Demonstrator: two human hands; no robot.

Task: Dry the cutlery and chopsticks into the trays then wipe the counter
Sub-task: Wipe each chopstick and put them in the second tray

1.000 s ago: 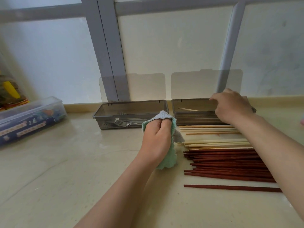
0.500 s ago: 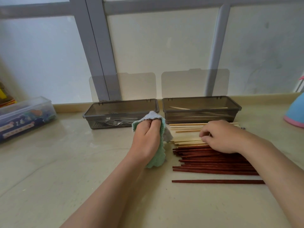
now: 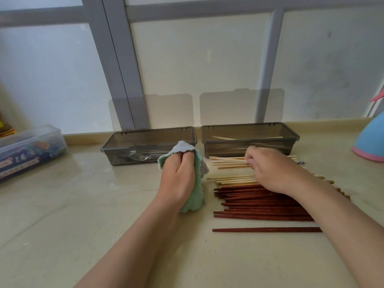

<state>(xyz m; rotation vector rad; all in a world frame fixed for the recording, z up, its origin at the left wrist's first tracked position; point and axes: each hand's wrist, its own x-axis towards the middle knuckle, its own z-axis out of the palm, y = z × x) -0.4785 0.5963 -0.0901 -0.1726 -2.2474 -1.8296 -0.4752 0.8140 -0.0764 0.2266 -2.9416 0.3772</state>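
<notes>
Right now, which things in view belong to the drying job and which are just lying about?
Job in hand:
cloth
light chopsticks
dark chopsticks
left tray holding forks
right tray
counter

Lying about:
clear box, far left
blue and pink object, far right

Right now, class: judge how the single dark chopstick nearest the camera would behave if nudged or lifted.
The single dark chopstick looks thin and straight, so it is likely stiff and light. Lying alone on the smooth, glossy counter, it would probably slide or roll easily. Lying flat, it may be awkward to pinch up.
</notes>
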